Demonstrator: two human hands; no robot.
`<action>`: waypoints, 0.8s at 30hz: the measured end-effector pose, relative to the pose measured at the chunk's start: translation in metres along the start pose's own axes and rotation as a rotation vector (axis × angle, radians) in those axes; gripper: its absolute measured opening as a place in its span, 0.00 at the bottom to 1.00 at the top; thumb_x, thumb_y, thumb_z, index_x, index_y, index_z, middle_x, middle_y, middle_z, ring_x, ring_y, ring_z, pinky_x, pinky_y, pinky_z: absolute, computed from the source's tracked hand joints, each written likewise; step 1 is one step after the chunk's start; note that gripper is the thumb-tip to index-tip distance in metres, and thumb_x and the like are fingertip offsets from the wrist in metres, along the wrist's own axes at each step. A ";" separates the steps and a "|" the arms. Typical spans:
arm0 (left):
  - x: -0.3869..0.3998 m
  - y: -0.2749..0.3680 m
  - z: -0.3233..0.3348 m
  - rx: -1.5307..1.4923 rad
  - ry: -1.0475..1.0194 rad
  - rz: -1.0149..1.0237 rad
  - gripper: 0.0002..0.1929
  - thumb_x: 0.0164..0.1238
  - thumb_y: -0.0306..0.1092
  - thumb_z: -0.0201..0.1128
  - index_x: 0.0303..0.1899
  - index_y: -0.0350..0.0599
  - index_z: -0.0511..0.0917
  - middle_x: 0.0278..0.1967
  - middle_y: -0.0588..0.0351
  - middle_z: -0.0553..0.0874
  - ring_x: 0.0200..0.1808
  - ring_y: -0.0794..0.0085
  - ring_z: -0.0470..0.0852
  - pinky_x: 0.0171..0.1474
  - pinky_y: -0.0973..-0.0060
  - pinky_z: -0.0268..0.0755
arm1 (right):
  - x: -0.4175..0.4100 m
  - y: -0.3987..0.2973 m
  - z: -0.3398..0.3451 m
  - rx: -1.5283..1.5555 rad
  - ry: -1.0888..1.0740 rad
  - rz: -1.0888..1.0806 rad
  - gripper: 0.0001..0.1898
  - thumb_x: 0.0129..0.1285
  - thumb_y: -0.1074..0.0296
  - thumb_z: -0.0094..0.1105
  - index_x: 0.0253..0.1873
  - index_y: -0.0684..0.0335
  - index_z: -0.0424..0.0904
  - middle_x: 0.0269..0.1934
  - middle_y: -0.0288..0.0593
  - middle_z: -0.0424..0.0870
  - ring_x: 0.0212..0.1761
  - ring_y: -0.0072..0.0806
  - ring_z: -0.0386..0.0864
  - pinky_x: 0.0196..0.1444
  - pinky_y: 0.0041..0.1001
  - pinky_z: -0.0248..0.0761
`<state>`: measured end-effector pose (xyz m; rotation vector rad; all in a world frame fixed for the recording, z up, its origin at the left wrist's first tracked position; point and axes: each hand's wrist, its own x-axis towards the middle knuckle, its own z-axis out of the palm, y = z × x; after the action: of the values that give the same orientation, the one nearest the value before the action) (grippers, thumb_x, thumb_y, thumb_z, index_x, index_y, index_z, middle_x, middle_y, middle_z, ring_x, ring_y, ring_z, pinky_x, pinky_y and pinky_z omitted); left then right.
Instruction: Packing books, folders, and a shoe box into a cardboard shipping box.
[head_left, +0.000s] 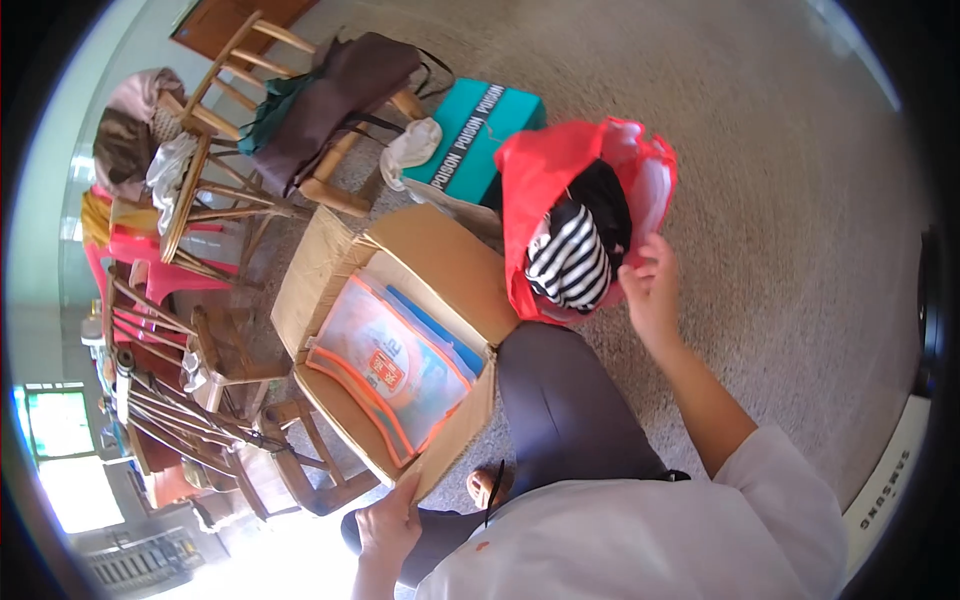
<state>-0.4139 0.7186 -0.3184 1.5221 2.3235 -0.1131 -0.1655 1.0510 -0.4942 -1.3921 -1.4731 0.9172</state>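
An open cardboard box (442, 262) lies in front of me with its flaps spread. My left hand (390, 519) grips the box's near flap (461, 454). Inside the box is a translucent zip pouch (390, 360) with orange edging and printed writing, and beside it a blue flat item (442, 334). To the right stands a red bag (529, 176), its mouth wide, holding black-and-white striped cloth (574, 259) and black cloth (604, 199). My right hand (651, 296) is at the bag's near right rim, fingers apart and bent; whether they touch the bag is unclear.
A teal box (469, 142) with a printed black band stands behind the red bag, a white cloth (412, 150) beside it. Wooden chairs (225, 161) line the left, one bearing a dark brown bag (337, 105). A pink plastic chair (172, 277) stands farther left.
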 end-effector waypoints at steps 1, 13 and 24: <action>0.000 0.002 0.001 0.038 -0.009 0.025 0.23 0.50 0.26 0.63 0.52 0.57 0.78 0.34 0.57 0.86 0.28 0.61 0.85 0.30 0.65 0.77 | -0.003 -0.032 0.007 0.205 -0.156 -0.074 0.25 0.60 0.76 0.61 0.62 0.65 0.65 0.41 0.40 0.74 0.34 0.22 0.74 0.35 0.23 0.72; 0.006 0.006 0.010 -0.301 0.248 0.012 0.17 0.46 0.36 0.71 0.42 0.52 0.82 0.33 0.58 0.86 0.30 0.62 0.85 0.31 0.70 0.76 | -0.026 -0.088 0.110 -0.606 -1.088 -0.048 0.31 0.65 0.40 0.49 0.40 0.72 0.78 0.32 0.62 0.82 0.38 0.53 0.82 0.42 0.46 0.72; 0.019 -0.011 0.006 -0.310 0.277 0.064 0.12 0.50 0.36 0.73 0.37 0.48 0.84 0.28 0.54 0.86 0.26 0.61 0.85 0.28 0.70 0.76 | -0.054 -0.074 0.135 -0.497 -0.964 -0.199 0.44 0.63 0.41 0.55 0.70 0.72 0.52 0.61 0.73 0.63 0.57 0.66 0.71 0.59 0.50 0.65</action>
<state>-0.4286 0.7293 -0.3316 1.5276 2.3540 0.4808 -0.3183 0.9977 -0.4763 -1.1162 -2.6539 1.2199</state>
